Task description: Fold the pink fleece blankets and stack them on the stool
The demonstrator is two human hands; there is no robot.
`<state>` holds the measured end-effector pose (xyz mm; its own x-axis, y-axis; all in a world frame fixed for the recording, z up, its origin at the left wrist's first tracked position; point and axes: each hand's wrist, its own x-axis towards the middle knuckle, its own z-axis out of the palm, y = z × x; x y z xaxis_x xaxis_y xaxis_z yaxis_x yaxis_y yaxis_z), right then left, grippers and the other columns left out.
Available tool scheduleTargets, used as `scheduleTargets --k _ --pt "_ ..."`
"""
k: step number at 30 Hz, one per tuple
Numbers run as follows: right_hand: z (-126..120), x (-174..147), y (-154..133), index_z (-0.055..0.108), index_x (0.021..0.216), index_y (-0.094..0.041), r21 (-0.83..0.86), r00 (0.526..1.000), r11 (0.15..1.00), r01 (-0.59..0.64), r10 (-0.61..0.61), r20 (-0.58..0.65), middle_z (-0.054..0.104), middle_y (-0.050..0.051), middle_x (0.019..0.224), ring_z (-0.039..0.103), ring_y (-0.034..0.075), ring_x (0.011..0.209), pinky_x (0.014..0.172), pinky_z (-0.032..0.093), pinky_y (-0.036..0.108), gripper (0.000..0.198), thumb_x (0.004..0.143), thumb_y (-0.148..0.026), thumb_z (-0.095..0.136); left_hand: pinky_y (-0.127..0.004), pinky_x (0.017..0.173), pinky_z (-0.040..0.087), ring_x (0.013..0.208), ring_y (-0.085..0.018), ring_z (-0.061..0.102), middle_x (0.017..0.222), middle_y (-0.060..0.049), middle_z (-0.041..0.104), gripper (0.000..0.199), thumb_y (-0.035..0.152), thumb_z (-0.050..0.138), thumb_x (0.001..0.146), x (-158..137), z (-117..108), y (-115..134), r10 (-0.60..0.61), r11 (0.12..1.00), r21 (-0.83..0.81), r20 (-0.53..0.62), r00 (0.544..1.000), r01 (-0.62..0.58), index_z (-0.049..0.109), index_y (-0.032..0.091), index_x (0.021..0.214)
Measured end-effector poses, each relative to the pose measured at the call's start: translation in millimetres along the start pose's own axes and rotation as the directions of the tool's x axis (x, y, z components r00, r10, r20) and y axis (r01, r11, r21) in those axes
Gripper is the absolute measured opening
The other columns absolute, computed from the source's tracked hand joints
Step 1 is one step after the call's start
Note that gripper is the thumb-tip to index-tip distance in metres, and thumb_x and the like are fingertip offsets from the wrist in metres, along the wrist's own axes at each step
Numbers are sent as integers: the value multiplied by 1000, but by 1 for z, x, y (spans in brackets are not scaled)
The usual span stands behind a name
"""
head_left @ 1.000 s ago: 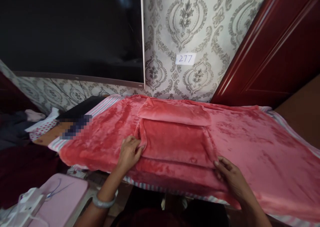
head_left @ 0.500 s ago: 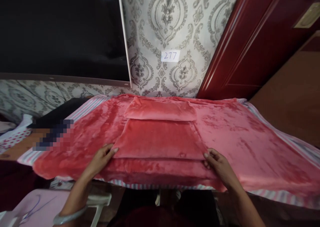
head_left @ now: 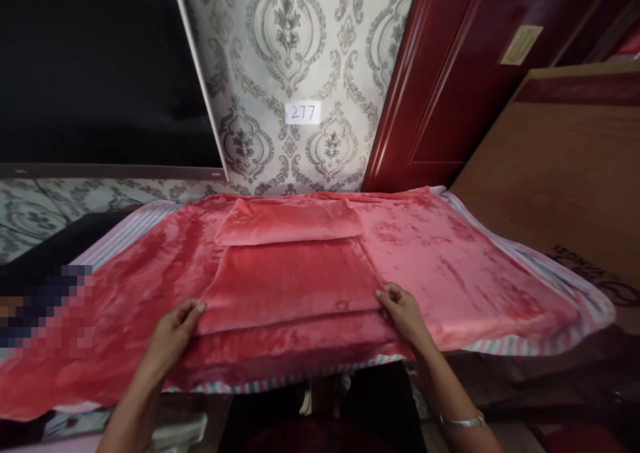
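Observation:
A coral-red plush cloth [head_left: 295,276] lies in the middle of a larger plush blanket [head_left: 425,260] of the same colour. Its far part is folded over into a flat band. My left hand [head_left: 175,330] pinches the cloth's near left corner between thumb and fingers. At the near right corner, my right hand [head_left: 400,310] has a similar pinch. The near edge runs between both hands, slightly higher on the right. Whether the cloth is one layer or several, I cannot tell.
The blanket has a striped border and hangs over the table's front. Behind it are a patterned wall with a paper label [head_left: 303,112], a dark television [head_left: 100,73] and a dark red door [head_left: 450,53]. A large cardboard box [head_left: 565,166] stands at the right.
My view has turned to the right, bringing more of the cardboard box into sight. Both hands keep their pinch on the near corners, and the cloth's folds look much the same.

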<state>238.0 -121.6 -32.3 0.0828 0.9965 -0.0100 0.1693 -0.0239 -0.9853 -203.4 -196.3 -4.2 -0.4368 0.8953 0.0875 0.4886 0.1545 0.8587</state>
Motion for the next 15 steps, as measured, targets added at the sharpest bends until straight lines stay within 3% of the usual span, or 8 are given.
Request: scheduleTargets --k 3,5,10,15 --pt "-1 -1 1 44 61 -25 -16 1000 999 28 -28 0 42 -7 44 35 10 40 43 26 25 51 66 -70 67 -24 55 47 60 -17 56 60 1 61 55 76 61 64 -4 0 -10 -16 1000 22 -77 997 18 66 21 68" --pt "-3 0 1 47 63 -24 -45 998 997 57 -56 25 43 -6 47 38 11 43 44 29 25 47 69 -67 66 -25 56 48 63 -18 58 62 1 63 52 73 63 65 -4 0 -12 -22 999 35 -71 997 25 67 21 69" --pt "-6 18 -2 63 72 -20 -180 983 967 179 -167 78 62 1 65 57 18 62 59 44 28 37 70 -57 66 -31 67 56 80 -28 68 76 -5 75 59 76 70 52 17 -3 5 -77 997 -10 92 993 78 74 21 74" --pt "-2 50 -8 71 90 -20 -216 984 962 164 -145 104 71 4 78 63 21 70 63 48 30 42 65 -53 68 -35 74 58 87 -30 70 83 -9 77 55 70 75 49 52 3 30 -117 989 -62 185 976 131 73 20 72"
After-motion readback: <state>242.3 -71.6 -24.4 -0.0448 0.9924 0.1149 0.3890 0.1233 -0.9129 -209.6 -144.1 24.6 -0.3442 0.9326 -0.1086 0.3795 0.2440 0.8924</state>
